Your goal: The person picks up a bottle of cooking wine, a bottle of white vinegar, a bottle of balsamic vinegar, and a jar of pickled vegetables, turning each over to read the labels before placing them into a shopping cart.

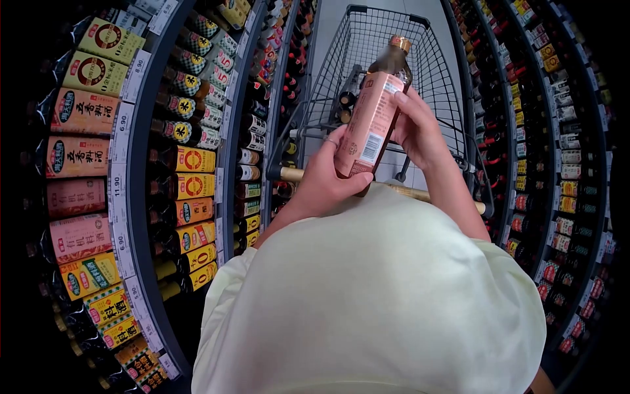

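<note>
A dark glass bottle [373,111] with a pink label and a gold-coloured cap is held tilted in both hands, its barcode side facing up. My left hand [321,174] is wrapped round the lower part of the bottle, thumb near its base. On the bottle's right side, higher up, my right hand [418,128] grips it with the fingertips on the label's edge. Beyond and beneath the bottle stands a wire shopping cart [436,65], whose handle [292,174] passes below my hands. Small dark bottles [346,105] are seen in the cart, left of the held bottle.
Shelves of labelled bottles [85,154] with price tags [120,157] line the left side. On the right, more shelves [564,171] hold many bottles. The tiled floor [328,20] shows beside and through the cart. My light-coloured shirt [374,295] fills the lower middle.
</note>
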`<move>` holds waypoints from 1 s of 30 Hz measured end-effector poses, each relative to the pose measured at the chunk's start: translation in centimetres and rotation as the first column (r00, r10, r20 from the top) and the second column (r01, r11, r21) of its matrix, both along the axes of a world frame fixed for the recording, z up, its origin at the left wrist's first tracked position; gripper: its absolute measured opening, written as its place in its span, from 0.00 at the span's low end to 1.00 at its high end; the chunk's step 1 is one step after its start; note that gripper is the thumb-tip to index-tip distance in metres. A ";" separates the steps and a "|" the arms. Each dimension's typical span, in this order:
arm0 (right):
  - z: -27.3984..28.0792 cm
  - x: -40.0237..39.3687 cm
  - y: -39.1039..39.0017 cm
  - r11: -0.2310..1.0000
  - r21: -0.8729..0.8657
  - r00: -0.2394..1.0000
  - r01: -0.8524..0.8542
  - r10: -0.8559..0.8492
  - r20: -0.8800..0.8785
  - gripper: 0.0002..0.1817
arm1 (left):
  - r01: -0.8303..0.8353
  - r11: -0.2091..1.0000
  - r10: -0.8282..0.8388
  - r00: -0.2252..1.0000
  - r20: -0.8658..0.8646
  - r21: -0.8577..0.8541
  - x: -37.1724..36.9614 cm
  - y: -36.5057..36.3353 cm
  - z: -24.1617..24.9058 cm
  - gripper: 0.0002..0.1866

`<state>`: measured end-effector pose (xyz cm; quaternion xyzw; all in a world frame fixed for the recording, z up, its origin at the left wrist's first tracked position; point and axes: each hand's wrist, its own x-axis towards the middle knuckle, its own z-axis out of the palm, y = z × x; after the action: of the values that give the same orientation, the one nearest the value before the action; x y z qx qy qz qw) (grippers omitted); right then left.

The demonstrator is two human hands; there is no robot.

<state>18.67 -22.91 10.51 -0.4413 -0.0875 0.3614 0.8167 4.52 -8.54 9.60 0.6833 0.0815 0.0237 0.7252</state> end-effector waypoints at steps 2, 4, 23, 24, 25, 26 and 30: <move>-0.3 0.4 -0.1 0.992 -0.125 1.000 0.024 -0.025 -0.013 0.29 | -0.012 0.992 0.015 1.000 -0.024 0.123 0.1 -0.2 1.3 0.45; 0.9 -0.1 0.0 0.991 -0.132 0.999 0.028 -0.025 0.028 0.28 | -0.015 0.810 0.054 0.997 -0.049 0.587 0.3 -0.2 1.3 0.45; -1.0 0.4 0.2 0.913 -0.144 0.924 0.382 -0.378 0.057 0.18 | 0.030 0.993 -0.048 0.988 -0.148 -0.118 0.1 0.0 -0.3 0.36; -1.1 0.4 0.1 0.912 -0.145 0.923 0.384 -0.380 0.057 0.18 | 0.033 0.992 -0.050 0.988 -0.148 -0.119 0.1 0.0 -0.3 0.36; -1.2 0.5 0.1 0.915 -0.142 0.926 0.378 -0.375 0.051 0.19 | 0.036 0.992 -0.055 0.987 -0.153 -0.123 0.1 -0.1 -0.2 0.37; -1.3 0.5 0.1 0.918 -0.140 0.928 0.372 -0.369 0.044 0.20 | 0.038 0.991 -0.058 0.986 -0.158 -0.128 0.1 -0.1 -0.1 0.38; -0.3 0.6 0.0 0.931 -0.149 0.942 0.334 -0.333 0.033 0.20 | 0.044 0.987 -0.069 0.985 -0.158 -0.154 0.1 -0.2 0.4 0.38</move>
<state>19.24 -22.95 10.17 -0.5124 0.0135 0.2217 0.8295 4.61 -8.70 9.98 0.6284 0.1225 -0.0592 0.7659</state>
